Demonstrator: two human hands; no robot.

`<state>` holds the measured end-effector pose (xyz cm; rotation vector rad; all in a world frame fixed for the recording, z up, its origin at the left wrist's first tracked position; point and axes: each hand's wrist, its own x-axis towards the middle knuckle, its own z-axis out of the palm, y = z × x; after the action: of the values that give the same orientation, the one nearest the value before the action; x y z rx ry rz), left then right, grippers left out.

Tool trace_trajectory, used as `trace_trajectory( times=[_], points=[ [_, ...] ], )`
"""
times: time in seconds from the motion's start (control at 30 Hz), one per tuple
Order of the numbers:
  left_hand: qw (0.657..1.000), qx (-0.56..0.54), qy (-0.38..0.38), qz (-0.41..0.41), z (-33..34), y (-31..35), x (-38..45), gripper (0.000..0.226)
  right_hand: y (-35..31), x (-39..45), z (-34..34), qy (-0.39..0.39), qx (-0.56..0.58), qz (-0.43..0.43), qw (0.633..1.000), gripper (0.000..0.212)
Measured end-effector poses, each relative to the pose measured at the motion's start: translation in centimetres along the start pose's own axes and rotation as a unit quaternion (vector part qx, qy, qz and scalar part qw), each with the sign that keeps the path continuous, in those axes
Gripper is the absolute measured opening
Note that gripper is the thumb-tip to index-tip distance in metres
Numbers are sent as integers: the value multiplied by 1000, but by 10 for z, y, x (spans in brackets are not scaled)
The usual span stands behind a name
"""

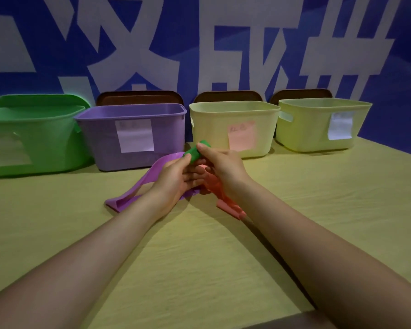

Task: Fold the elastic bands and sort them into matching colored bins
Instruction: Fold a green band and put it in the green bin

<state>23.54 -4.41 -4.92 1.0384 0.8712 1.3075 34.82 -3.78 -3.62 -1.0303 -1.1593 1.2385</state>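
A small folded green elastic band (195, 151) is held up above the table between both hands. My left hand (176, 176) pinches its lower left side and my right hand (220, 166) grips it from the right, thumb on top. A purple band (138, 186) lies loose on the table under my left hand. Partly hidden beneath my right wrist lies a pink band (226, 203). Four bins stand in a row at the back: green (33, 136), purple (100, 136), cream with a pink label (211, 129), and pale yellow-green (306, 129).
Brown lids (139, 97) lean behind the bins against a blue and white wall. The yellow-green tablecloth (199, 269) stretches toward me, with the table's right edge (389, 284) at the near right.
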Motion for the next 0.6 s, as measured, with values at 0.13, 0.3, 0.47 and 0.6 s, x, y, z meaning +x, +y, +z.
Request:
trace_trajectory(
  times=[0.13, 0.3, 0.47, 0.6],
  points=[
    [1000, -10, 12, -17, -3, -3, 2, 37, 5, 7, 9, 15, 83, 54, 995, 28],
    [999, -10, 27, -38, -5, -4, 6, 36, 13, 19, 12, 29, 75, 69, 994, 26],
    [999, 9, 43, -13, -7, -8, 8, 32, 15, 21, 9, 9, 134, 103, 986, 23],
    [999, 39, 30, 11, -8, -9, 7, 32, 8, 18, 1, -24, 137, 111, 984, 30]
  ],
)
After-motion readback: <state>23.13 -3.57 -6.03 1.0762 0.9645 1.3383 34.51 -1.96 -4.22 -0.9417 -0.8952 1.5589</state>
